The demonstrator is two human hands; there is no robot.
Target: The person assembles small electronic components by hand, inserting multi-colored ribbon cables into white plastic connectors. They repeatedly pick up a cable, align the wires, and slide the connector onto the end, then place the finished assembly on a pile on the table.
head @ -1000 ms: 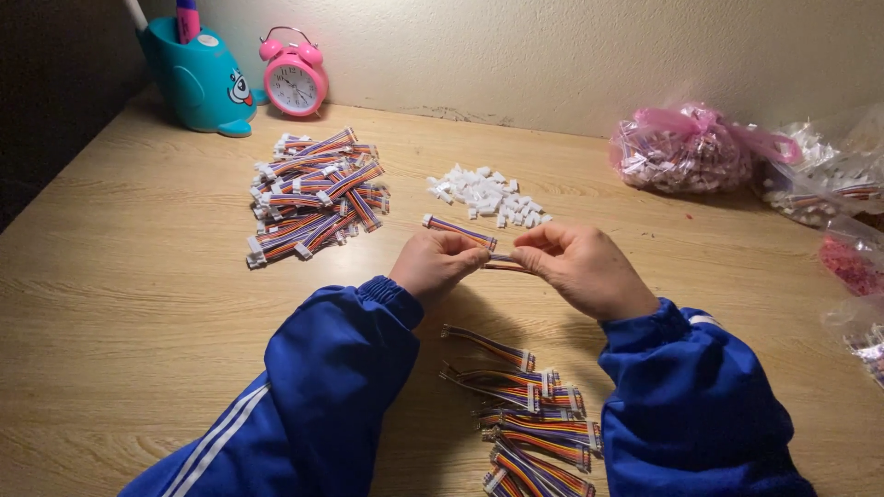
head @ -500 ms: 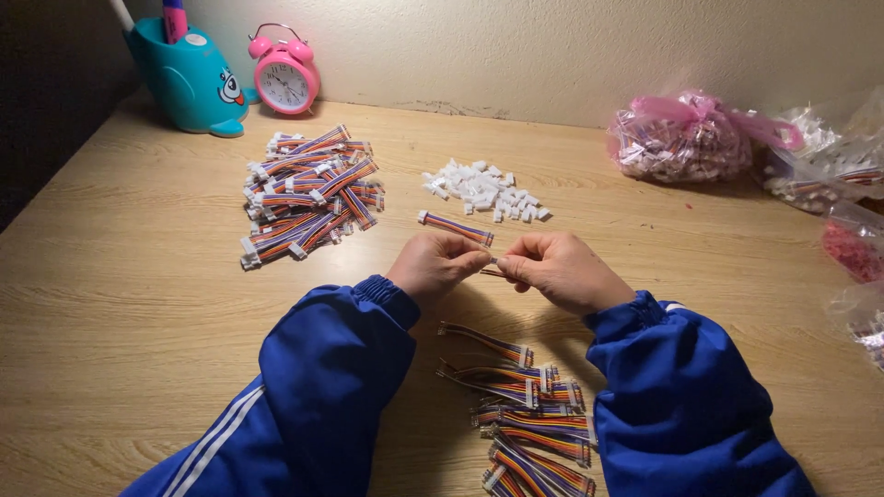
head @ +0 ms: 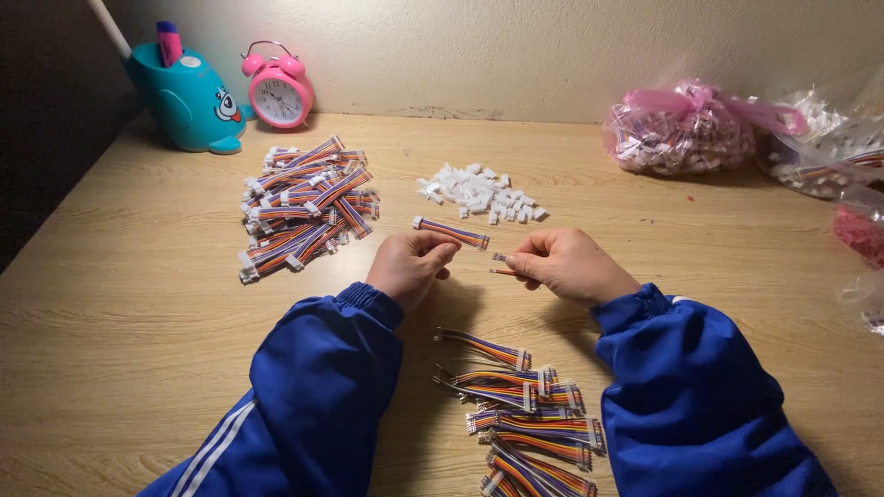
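Observation:
My left hand [head: 407, 265] pinches a short rainbow ribbon cable [head: 449, 231] near its right end, and the cable sticks out up and to the left. My right hand [head: 566, 265] holds a small piece [head: 500, 265] between thumb and forefinger, a little apart from the cable's end. Both arms wear blue sleeves. A small heap of white plastic connectors [head: 479, 191] lies just beyond the hands. A pile of ribbon cables with white connectors [head: 302, 206] sits to the far left. Loose ribbon cables [head: 520, 414] lie near me, between my arms.
A teal whale-shaped pen holder [head: 184, 97] and a pink alarm clock [head: 277, 89] stand at the back left by the wall. Pink-tied bags of white parts [head: 686, 129] and more clear bags [head: 833, 152] sit at the back right on the wooden table [head: 120, 304].
My hands have drawn apart: before, the fingertips met at the cable's end; now a gap shows between them, and the right hand holds a small piece.

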